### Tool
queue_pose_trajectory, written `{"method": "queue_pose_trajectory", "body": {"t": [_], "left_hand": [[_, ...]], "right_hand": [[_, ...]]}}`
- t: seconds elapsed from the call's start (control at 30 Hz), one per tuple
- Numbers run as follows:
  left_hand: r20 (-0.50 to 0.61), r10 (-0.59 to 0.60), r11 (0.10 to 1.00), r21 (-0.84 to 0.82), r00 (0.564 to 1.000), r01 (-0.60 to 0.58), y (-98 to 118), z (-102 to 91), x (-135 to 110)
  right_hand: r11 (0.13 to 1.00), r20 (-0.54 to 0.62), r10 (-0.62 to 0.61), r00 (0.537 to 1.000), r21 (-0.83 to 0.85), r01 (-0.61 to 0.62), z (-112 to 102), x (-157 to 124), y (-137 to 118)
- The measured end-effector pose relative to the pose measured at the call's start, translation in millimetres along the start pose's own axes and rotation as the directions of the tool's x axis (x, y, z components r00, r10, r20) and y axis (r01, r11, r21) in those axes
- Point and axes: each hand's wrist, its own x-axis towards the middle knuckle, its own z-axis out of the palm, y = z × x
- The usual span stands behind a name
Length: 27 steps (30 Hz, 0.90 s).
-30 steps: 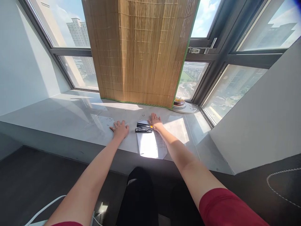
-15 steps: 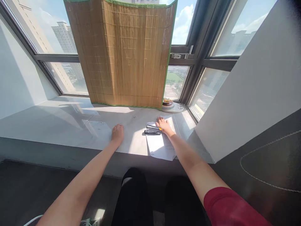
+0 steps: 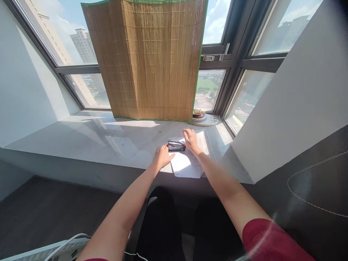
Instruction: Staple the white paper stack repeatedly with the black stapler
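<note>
A black stapler [image 3: 176, 145] with an orange tip lies across white sheets of paper [image 3: 187, 165] on a pale stone window ledge [image 3: 95, 139]. My left hand [image 3: 162, 156] rests at the paper's left edge, fingers stretched toward the stapler's left end. My right hand [image 3: 191, 140] lies flat on the paper just right of the stapler, fingers spread and touching its orange end. Neither hand holds anything.
A bamboo mat [image 3: 152, 59] stands upright against the window behind the ledge. A stack of plates [image 3: 202, 117] sits at the back right corner. A white wall [image 3: 288, 105] closes the ledge on the right. A white cable [image 3: 65, 243] lies on the dark floor.
My left hand has moved right along the ledge, from well left of the stapler to the paper's edge beside it. The right hand stays by the stapler.
</note>
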Motion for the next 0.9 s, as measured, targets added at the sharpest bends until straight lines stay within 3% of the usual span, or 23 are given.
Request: {"method": "queue_pose_trajectory", "body": {"t": [0.13,0.23,0.33,0.4,0.57,0.7,0.9], "left_hand": [[0.018,-0.031,0.999,0.032,0.999,0.030,2,-0.5,1],[0.038,-0.032,0.999,0.038,0.999,0.031,2,-1.2,1],[0.053,-0.029,0.999,0.042,0.998,0.027,1,-1.2,2],[0.054,-0.019,0.999,0.049,0.998,0.017,0,-0.2,3],[0.040,-0.013,0.998,0.054,0.999,0.011,-3,4.4,4],[0.047,-0.028,0.995,0.093,0.999,0.024,-5,6.8,6],[0.075,-0.065,0.993,0.108,0.995,0.057,-6,6.2,7]], "right_hand": [[0.969,0.158,-0.203,0.966,0.175,0.175,2,-32,-24],[0.982,0.184,-0.132,0.974,0.159,0.103,-3,-45,-26],[0.984,0.057,0.010,0.998,0.180,-0.020,-30,-57,3],[0.981,-0.056,0.043,0.997,0.194,-0.031,-57,-74,34],[0.988,-0.178,0.118,0.977,0.124,-0.097,-104,-145,94],[0.991,-0.131,0.076,0.988,0.116,-0.061,-108,-178,97],[0.993,0.060,-0.070,0.996,0.102,0.064,-106,-174,79]]}}
